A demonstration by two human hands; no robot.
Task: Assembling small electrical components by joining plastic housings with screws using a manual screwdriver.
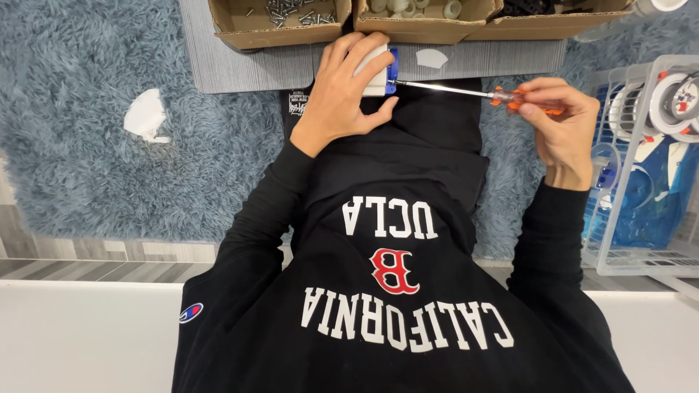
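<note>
Left grip: my left hand [341, 91] is clamped over a small white block with a blue part [384, 70], pinning it on my lap just below the grey board [240, 62]. Right grip: my right hand [557, 116] is clenched round the orange handle of a screwdriver [466, 91], shaft level, tip meeting the blue side of the block.

Step in hand, as I judge it: driving or loosening a screw in the blue side. Next move calls for keeping the tip seated and the shaft in line with the screw while I twist, left hand holding the block steady so it doesn't roll.

Packages, all placed from the white block:
- Above and left, an open brown cardboard box of metal screws [280, 18].
- Straight above, a second brown box of white ring-like parts [422, 14].
- Above and right, a third brown box with dark parts [553, 14], contents unclear.
- Far right, a white wire rack [641, 167] holding round white pieces in clear and blue bags.
- Far left on the blue shaggy rug [87, 160], a white scrap [145, 116]; another white scrap [431, 58] on the board just right of the block.

Printed labels too small to tell.
</note>
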